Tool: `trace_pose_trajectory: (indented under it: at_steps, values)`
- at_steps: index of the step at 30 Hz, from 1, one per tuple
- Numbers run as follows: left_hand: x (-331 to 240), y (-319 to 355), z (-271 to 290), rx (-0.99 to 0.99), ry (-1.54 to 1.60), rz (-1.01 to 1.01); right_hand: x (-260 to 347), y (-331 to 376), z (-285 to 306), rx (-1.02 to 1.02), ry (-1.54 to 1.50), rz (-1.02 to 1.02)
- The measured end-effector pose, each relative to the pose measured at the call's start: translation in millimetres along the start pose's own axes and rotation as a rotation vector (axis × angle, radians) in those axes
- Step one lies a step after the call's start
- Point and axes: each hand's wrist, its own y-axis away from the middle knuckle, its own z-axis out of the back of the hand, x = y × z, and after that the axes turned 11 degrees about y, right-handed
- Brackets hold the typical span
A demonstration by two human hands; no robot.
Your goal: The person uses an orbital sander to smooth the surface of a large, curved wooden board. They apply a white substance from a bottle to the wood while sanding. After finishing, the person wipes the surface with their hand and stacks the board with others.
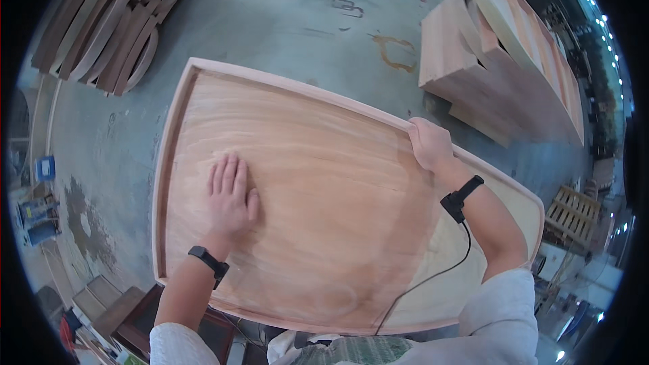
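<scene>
A large wooden panel point(318, 182) with a raised rim fills the middle of the head view, tilted in front of me. My left hand point(232, 196) lies on its inner face, left of the middle, fingers stretched out and holding nothing. At the far right edge, my right hand point(430, 145) is closed over the raised rim point(291, 86), its fingers partly hidden behind the wood. Most of the panel's face is reddish, with wavy grain; a paler area point(446, 277) shows toward the right. Each wrist wears a black band, and a cable runs down from the right one.
Curved wooden frames point(108, 27) are stacked at the far left. A big wooden piece with a curved rim point(493, 61) stands on the concrete floor point(291, 20) at the far right. Blue boxes point(44, 169) are at the left; a slatted wooden pallet point(571, 213) is at the right.
</scene>
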Motion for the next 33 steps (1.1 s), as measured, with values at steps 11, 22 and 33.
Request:
trace_pose_trajectory:
  at_steps: [11,22,33]
  values:
    - [21,-2,2,0.000,0.060,-0.029,383,-273,-24,0.100,-0.242,0.290]
    - [27,10,22,-0.053,0.080,0.052,229,-152,-7,0.249,-0.022,0.154]
    - [32,7,10,-0.048,0.106,0.045,446,-310,-25,0.291,-0.192,0.213]
